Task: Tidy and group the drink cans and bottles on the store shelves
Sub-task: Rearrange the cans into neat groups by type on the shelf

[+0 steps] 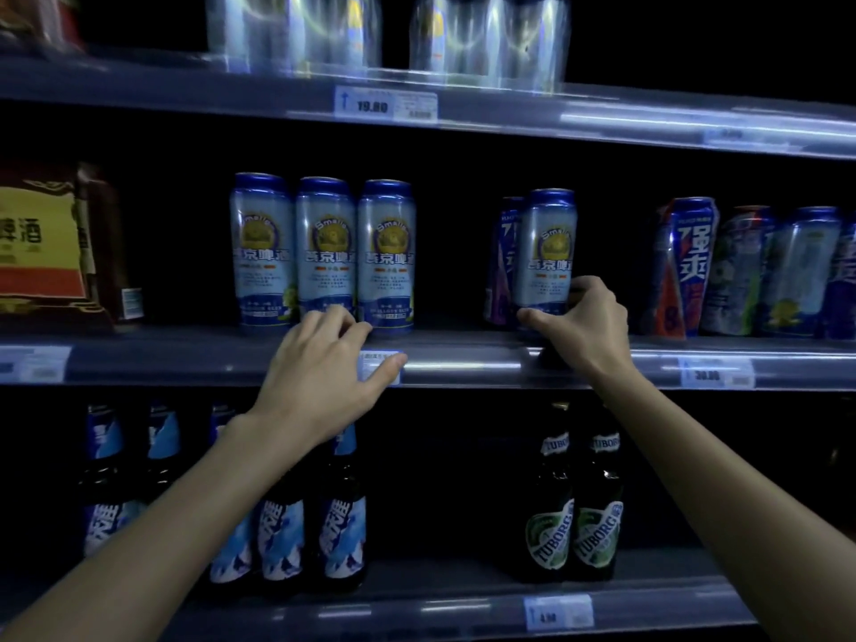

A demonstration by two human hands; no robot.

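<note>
Three tall blue-and-silver beer cans [324, 252] stand side by side on the middle shelf [463, 359]. A fourth can of the same kind [546, 252] stands apart to the right, and my right hand [583, 326] grips its base with thumb and fingers. Behind it a purple-blue can [502, 261] is partly hidden. My left hand [324, 363] hovers with relaxed fingers at the shelf edge, below the rightmost of the three cans, holding nothing.
More cans [750, 271] crowd the middle shelf's right end, and a yellow-red carton [46, 243] stands at its left. Blue-label bottles [287, 530] and two green Tuborg bottles [574, 516] fill the lower shelf. Blurred silver cans [486, 34] sit on the top shelf.
</note>
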